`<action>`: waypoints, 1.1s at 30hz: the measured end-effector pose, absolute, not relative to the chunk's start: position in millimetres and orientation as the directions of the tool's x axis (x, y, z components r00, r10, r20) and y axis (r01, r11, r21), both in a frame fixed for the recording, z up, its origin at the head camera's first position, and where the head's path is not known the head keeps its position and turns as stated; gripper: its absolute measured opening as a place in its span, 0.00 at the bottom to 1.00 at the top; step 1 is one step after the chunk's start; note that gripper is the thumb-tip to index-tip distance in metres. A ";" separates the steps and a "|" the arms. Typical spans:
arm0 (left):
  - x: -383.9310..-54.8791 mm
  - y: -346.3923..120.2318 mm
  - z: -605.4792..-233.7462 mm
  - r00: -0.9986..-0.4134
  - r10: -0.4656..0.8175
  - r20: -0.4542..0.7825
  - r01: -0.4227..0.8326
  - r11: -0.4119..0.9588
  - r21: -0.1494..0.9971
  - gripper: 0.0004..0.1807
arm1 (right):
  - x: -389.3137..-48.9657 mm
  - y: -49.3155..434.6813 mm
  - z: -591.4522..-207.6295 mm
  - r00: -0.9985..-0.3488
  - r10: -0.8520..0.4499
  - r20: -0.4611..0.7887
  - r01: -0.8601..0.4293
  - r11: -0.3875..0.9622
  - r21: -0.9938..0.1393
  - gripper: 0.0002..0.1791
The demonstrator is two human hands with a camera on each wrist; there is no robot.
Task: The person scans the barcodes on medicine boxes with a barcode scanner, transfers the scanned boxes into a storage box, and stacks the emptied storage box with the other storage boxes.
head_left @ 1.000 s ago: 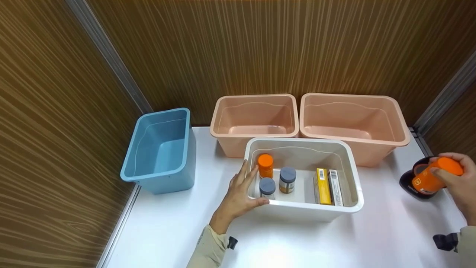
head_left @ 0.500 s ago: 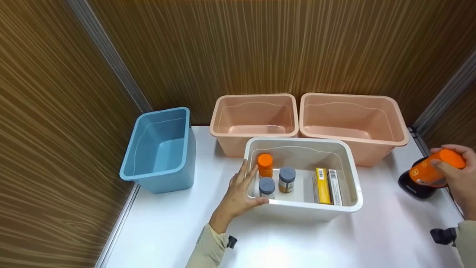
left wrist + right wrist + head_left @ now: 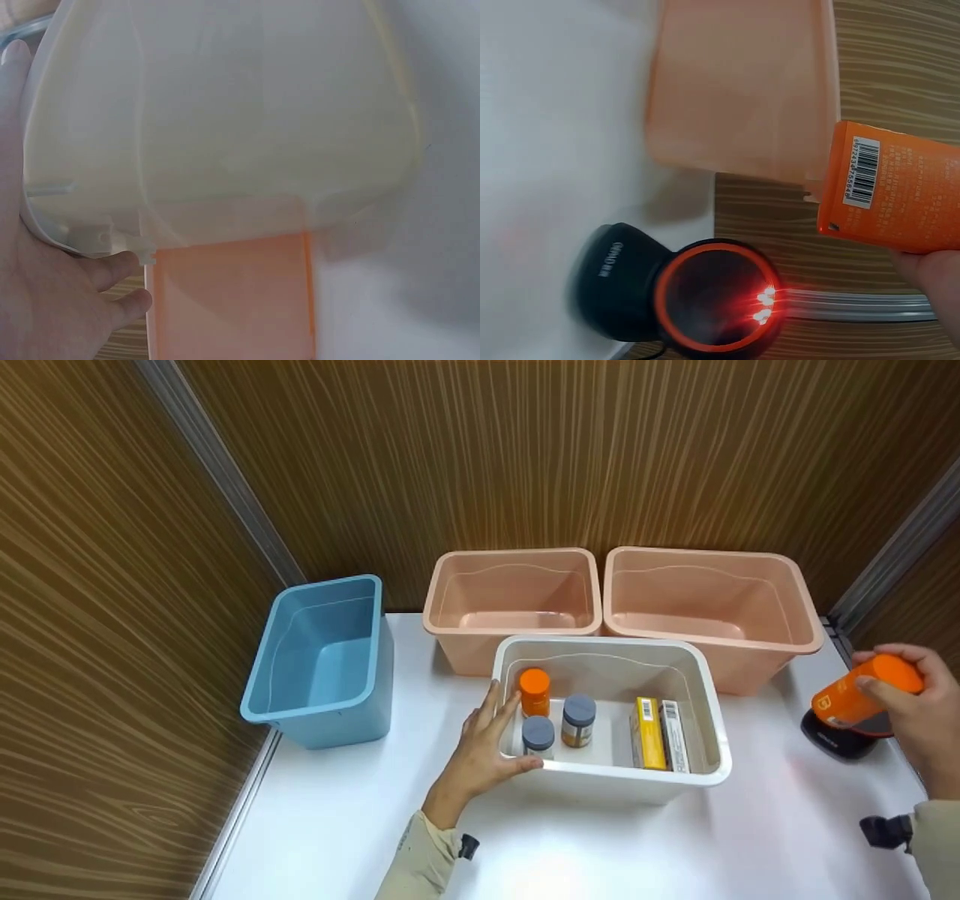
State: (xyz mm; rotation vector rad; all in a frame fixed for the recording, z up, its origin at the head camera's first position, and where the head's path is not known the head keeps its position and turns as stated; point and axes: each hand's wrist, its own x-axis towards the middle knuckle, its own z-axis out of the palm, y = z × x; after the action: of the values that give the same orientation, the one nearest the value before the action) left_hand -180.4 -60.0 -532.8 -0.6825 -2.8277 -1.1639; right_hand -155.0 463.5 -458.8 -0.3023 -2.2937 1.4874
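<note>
In the head view my right hand (image 3: 919, 697) grips an orange bottle (image 3: 857, 694) by its upper part, the bottle tilted with its orange cap toward me. A barcode and fine print show on the bottle (image 3: 900, 187) in the right wrist view. Beside it is a black scanner stand (image 3: 622, 281) with an orange-ringed round window lit by red lights. My left hand (image 3: 476, 754) rests, fingers spread, at the left front corner of a white bin (image 3: 615, 772). Within that bin are an orange-capped bottle (image 3: 535, 691), two grey-capped jars (image 3: 578, 720) and two upright boxes (image 3: 648, 733), one yellow, one white.
Two pink bins (image 3: 517, 649) stand behind the white bin, along the wood-grain back wall (image 3: 525, 450). At the left is a blue bin (image 3: 330, 724). The white tabletop (image 3: 337, 817) extends in front, and a metal rail runs along the right-hand edge.
My right hand has shifted the orange bottle slightly left and up, over the scanner stand. My left hand and the white bin stay almost in place.
</note>
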 end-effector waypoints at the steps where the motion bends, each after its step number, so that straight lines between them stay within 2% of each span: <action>1: -180.5 -60.0 -532.8 -0.903 0.392 0.175 0.402 0.629 0.665 0.59 | -153.2 464.3 -462.6 -0.905 0.382 0.186 -0.020 0.399 -0.917 0.24; 4: -181.1 -60.1 -532.8 -0.897 0.399 0.189 0.418 0.630 0.654 0.59 | -147.7 466.6 -474.5 -0.918 0.372 0.140 0.002 0.356 -0.935 0.23; 9: -181.4 -59.9 -532.6 -0.899 0.399 0.182 0.414 0.634 0.653 0.59 | -143.1 469.8 -487.7 -0.933 0.341 0.110 0.032 0.384 -0.923 0.24; 15: -181.6 -60.2 -533.3 -0.898 0.399 0.185 0.417 0.636 0.650 0.59 | -144.0 471.0 -487.4 -0.935 0.340 0.103 0.054 0.423 -0.904 0.25; 25: -180.9 -60.8 -534.4 -0.897 0.403 0.184 0.419 0.637 0.647 0.57 | -145.2 468.0 -482.5 -0.932 0.349 0.096 0.052 0.392 -0.919 0.29; 29: -180.5 -61.0 -534.8 -0.902 0.392 0.179 0.405 0.630 0.663 0.57 | -145.5 465.8 -481.2 -0.918 0.384 0.102 0.029 0.323 -0.946 0.25; 33: -181.3 -61.2 -535.4 -0.895 0.400 0.196 0.424 0.630 0.651 0.57 | -145.0 464.0 -482.0 -0.913 0.382 0.141 -0.109 0.103 -0.989 0.20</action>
State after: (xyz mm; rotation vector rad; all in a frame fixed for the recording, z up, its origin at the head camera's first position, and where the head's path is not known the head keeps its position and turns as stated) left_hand -181.3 -61.2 -535.4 -0.7098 -2.8058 -1.1340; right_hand -145.0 464.0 -482.0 -0.2671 -2.0258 1.8684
